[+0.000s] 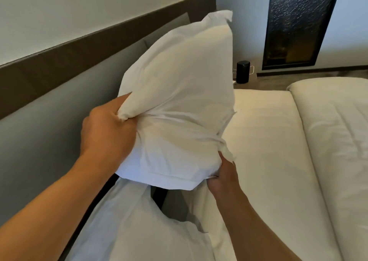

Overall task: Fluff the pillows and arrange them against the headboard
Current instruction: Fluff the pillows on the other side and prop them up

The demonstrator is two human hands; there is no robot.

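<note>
I hold a white pillow [179,93] up in the air above the bed, its far corner pointing up toward the wall. My left hand [107,129] pinches a bunch of its left side. My right hand [223,177] grips its lower right edge from below. A second white pillow [135,227] lies flat under it at the bottom of the view, beside the grey padded headboard [49,121]. The headboard runs along the left, topped by a brown panel [79,51].
The white mattress sheet [258,141] spreads to the right, with a folded white duvet [338,131] on its far right. A black cylinder speaker [243,72] stands on a nightstand past the bed. A dark framed panel [298,25] leans on the far wall.
</note>
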